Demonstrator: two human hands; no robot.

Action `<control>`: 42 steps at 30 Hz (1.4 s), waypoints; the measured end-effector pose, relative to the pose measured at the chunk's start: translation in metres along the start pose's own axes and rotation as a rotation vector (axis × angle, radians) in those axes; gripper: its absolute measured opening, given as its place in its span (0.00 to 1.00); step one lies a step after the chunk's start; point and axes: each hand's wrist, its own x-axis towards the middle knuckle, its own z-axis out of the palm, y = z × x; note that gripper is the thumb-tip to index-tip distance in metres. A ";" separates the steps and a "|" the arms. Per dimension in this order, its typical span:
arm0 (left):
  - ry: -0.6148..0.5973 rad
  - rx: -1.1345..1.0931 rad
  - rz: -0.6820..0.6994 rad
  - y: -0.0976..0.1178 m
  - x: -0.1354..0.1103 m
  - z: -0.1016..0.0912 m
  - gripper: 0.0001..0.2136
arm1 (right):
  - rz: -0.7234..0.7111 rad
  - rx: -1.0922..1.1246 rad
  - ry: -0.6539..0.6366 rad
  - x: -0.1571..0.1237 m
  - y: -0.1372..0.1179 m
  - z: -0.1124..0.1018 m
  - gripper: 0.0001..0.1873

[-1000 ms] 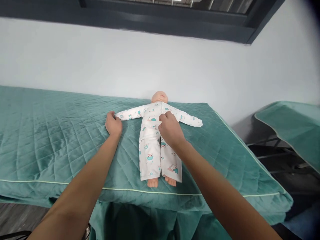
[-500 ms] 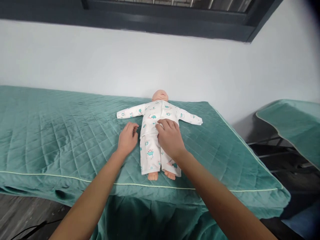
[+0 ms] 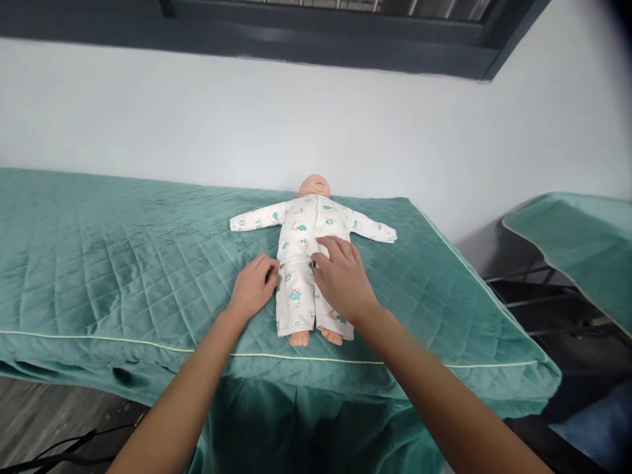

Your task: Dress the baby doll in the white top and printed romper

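A baby doll (image 3: 315,185) lies on its back on a teal quilted bed (image 3: 123,263), dressed in a white printed top (image 3: 306,227) and matching trousers (image 3: 295,303), arms spread wide and bare feet towards me. My left hand (image 3: 253,288) rests at the doll's left hip, fingers curled onto the edge of the clothing. Over the doll's waist lies my right hand (image 3: 342,278), fingers bent and pressing on the hem of the top. What the fingertips grip is hidden.
A white wall (image 3: 296,125) and a dark window frame (image 3: 316,39) stand behind the bed. A second teal-covered bed (image 3: 577,243) is at the right, with a gap of dark floor between. Cables lie on the floor at lower left.
My left hand has moved from the doll's sleeve cuff down to its hip. My right hand has slid from the chest down to the waist.
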 end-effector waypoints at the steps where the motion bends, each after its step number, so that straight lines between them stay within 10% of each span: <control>1: 0.015 -0.035 -0.026 0.002 -0.008 -0.001 0.06 | 0.028 0.046 -0.005 -0.008 -0.004 -0.003 0.12; 12: -0.097 -0.190 -0.178 0.054 -0.106 -0.006 0.13 | 0.074 0.197 -0.173 -0.085 -0.054 0.000 0.08; 24: 0.081 -0.201 -0.189 0.064 -0.119 0.001 0.09 | 0.122 0.338 -0.047 -0.094 -0.057 -0.018 0.06; 30: 0.146 -0.144 -0.090 0.087 -0.113 -0.004 0.11 | 0.320 0.664 -0.032 -0.122 -0.028 -0.021 0.23; 34: 0.056 -0.027 0.060 0.111 -0.093 0.001 0.14 | 0.572 0.695 -0.003 -0.139 -0.015 -0.006 0.19; 42: -0.018 0.212 0.078 0.122 -0.064 0.023 0.08 | 0.610 0.799 -0.058 -0.130 -0.020 -0.001 0.07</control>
